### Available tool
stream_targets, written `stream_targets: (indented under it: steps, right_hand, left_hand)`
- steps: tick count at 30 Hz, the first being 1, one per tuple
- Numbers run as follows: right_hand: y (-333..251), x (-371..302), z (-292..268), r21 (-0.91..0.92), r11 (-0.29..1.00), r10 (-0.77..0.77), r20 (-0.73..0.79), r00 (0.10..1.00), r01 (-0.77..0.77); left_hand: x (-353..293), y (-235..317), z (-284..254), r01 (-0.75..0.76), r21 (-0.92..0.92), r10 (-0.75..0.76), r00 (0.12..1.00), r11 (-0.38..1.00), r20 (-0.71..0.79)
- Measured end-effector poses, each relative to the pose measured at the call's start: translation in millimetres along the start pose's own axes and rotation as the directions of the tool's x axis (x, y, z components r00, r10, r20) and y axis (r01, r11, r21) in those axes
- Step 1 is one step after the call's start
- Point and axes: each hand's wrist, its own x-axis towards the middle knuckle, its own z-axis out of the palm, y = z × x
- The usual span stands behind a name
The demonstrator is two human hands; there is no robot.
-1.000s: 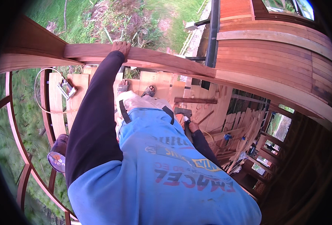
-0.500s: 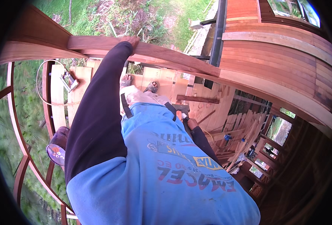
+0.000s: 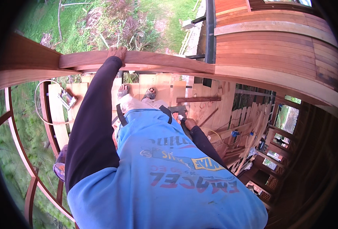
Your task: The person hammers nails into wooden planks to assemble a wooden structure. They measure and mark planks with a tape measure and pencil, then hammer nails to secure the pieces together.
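My left hand reaches forward with its fingers wrapped over the top of a reddish wooden beam, which runs across in front of me. Down by my right hip, my right hand grips a hammer by its dark handle. The hammer's metal head points forward, just beside my waist. My blue shirt and dark sleeves fill much of the lower view.
Planks form the floor under my sandalled feet. A nail gun with a looped hose lies at left, near a dark bucket partly behind my left arm. A loose board lies ahead right, before a wood-clad wall.
The view has shifted, so the beam sits slightly lower and further left. My left hand is a little further left along the beam. My right hand keeps the hammer at my hip.
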Motion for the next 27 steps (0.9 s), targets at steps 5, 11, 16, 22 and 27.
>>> stream_targets:
  steps: [5, 11, 16, 22, 27]
  right_hand:
    - [-34.0, -38.2, -1.0, 0.264, 0.964, -0.024, 0.003, 1.000, 0.022]
    - [-23.0, -40.6, 2.6, 0.195, 0.980, 0.042, -0.003, 0.999, -0.041]
    - [-36.7, -51.5, 1.0, 0.164, 0.984, 0.071, 0.008, 0.997, -0.071]
    - [-4.3, -16.6, 15.4, 0.076, 0.995, 0.060, -0.006, 0.998, -0.059]
    - [45.0, 20.9, 19.3, 0.276, 0.961, -0.012, -0.014, 1.000, 0.016]
  left_hand:
    - [-3.4, 7.5, -4.9, 0.051, 0.044, -0.053, 0.997, 0.998, 0.050]
    - [1.1, 18.0, -3.9, 0.087, -0.048, -0.084, 0.995, 0.995, 0.059]
    - [-1.0, 12.4, -5.1, 0.094, -0.090, -0.090, 0.995, 0.992, 0.046]
    - [-4.0, 19.3, -18.6, 0.106, -0.108, -0.095, 0.991, 0.989, 0.099]
    - [5.2, 28.6, -13.7, 0.119, -0.112, -0.106, 0.987, 0.987, 0.118]
